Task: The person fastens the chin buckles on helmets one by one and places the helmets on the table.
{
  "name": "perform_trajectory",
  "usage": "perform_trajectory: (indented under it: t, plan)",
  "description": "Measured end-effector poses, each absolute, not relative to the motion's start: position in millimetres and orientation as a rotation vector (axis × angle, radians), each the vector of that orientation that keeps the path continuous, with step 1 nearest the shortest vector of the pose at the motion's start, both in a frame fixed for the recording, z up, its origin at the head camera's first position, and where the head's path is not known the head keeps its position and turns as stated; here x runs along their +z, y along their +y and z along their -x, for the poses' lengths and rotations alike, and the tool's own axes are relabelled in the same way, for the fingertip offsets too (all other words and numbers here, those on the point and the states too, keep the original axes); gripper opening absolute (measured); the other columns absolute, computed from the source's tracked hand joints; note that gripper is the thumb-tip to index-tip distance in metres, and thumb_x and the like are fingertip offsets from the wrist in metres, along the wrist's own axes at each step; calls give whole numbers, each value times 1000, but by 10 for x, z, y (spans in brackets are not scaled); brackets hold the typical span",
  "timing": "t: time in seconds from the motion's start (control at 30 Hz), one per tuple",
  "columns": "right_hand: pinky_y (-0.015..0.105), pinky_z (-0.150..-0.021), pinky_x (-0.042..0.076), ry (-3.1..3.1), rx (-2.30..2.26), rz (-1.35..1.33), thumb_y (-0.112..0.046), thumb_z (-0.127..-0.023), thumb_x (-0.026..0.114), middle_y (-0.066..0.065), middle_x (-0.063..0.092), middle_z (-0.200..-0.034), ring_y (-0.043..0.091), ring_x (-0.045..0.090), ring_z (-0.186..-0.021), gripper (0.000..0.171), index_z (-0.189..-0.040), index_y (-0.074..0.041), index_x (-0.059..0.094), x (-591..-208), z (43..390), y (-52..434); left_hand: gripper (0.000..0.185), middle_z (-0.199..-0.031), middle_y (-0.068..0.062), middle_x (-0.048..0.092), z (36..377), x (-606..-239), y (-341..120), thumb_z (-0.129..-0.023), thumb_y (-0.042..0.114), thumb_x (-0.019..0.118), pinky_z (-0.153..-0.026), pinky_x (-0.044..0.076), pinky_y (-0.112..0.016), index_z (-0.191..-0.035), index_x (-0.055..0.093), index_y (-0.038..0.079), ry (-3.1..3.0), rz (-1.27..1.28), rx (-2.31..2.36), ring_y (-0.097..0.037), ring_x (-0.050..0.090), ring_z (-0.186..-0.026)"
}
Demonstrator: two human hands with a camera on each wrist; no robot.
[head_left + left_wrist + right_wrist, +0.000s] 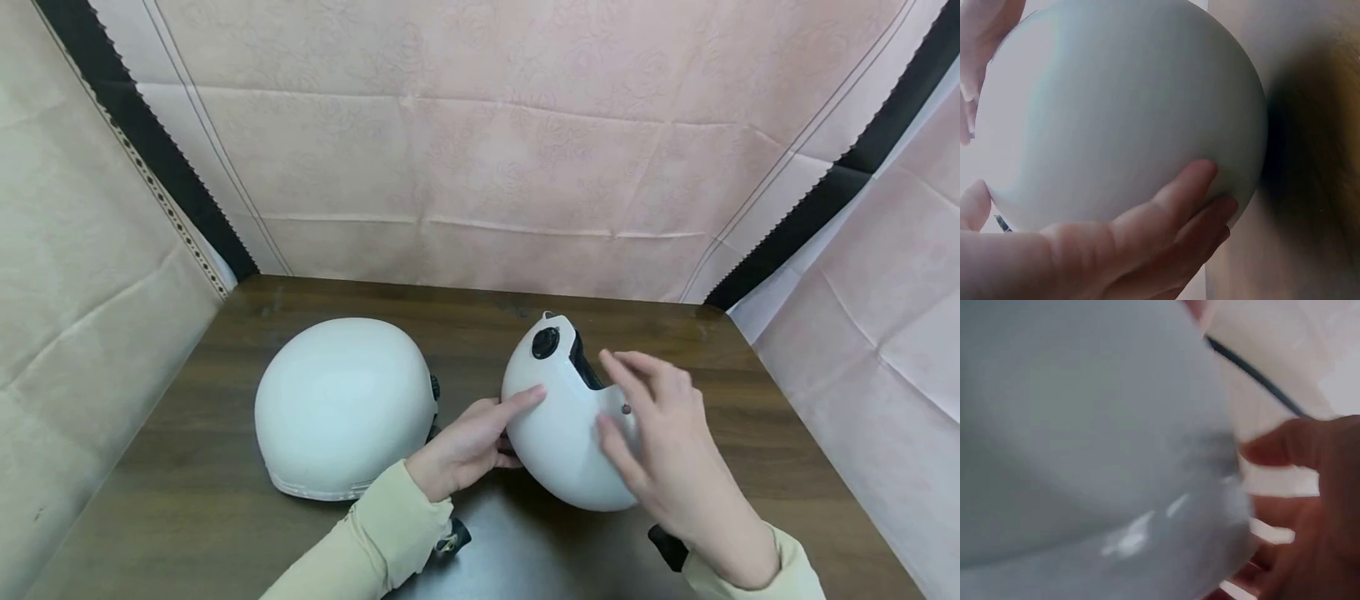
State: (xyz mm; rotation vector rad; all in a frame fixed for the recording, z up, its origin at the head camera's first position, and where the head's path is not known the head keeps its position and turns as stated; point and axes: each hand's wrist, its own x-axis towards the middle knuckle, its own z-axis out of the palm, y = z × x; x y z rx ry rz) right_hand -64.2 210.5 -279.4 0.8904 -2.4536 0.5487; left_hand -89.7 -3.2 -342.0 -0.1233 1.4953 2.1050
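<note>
Two white helmets lie on a dark wooden table [225,517]. The left helmet [341,408] rests dome up, untouched. The right helmet [558,433] is tipped on its side, with a black round pivot [545,342] facing up. My left hand [495,425] holds its left side, index finger stretched along the shell. The left wrist view shows the left hand's fingers [1179,200] cupping the shell [1122,112] from below. My right hand [645,417] is blurred, fingers spread over the helmet's right side. In the right wrist view the shell [1085,437] fills the frame beside my right hand [1316,506].
Pink cloth [487,167] hangs behind the table and along both sides, with black seams at the corners. The table's back edge [480,290] runs just behind the helmets. Bare tabletop shows at the far right [787,467] and front left.
</note>
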Motion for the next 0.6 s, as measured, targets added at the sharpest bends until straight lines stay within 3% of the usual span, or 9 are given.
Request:
perform_trajectory:
  t: [0.13, 0.23, 0.4, 0.6]
  plan:
    - [54, -92, 27, -2483, 282, -972, -42, -86, 57, 15, 44, -132, 37, 39, -117, 67, -138, -3, 45, -2817, 562, 2017, 79, -120, -13, 53, 897, -3405, 0, -80, 54, 67, -83, 46, -48, -133, 40, 2, 1543, 133, 2090, -29, 55, -101]
    - [54, -98, 25, -2483, 177, -979, -43, -78, 67, 16, 47, -129, 37, 39, -120, 77, -138, -1, 44, -2825, 530, 1981, 79, -120, -13, 52, 894, -3401, 8, -80, 54, 67, -83, 46, -49, -133, 39, 3, 1557, 151, 2083, -30, 55, -100]
    - [55, -102, 22, -2442, 61, -974, -43, -62, 81, 20, 48, -124, 38, 40, -119, 90, -133, 0, 48, -2826, 523, 1920, 77, -119, -13, 53, 886, -3400, 17, -81, 55, 66, -82, 46, -49, -133, 40, 3, 1565, 145, 2085, -29, 56, -100]
    - [54, -105, 20, -2454, -73, -983, -61, -32, 86, 28, 40, -131, 43, 35, -121, 129, -140, -5, 42, -2888, 514, 1881, 79, -119, -12, 53, 879, -3385, 34, -80, 57, 65, -82, 46, -48, -133, 40, 4, 1587, 133, 2080, -29, 54, -101]
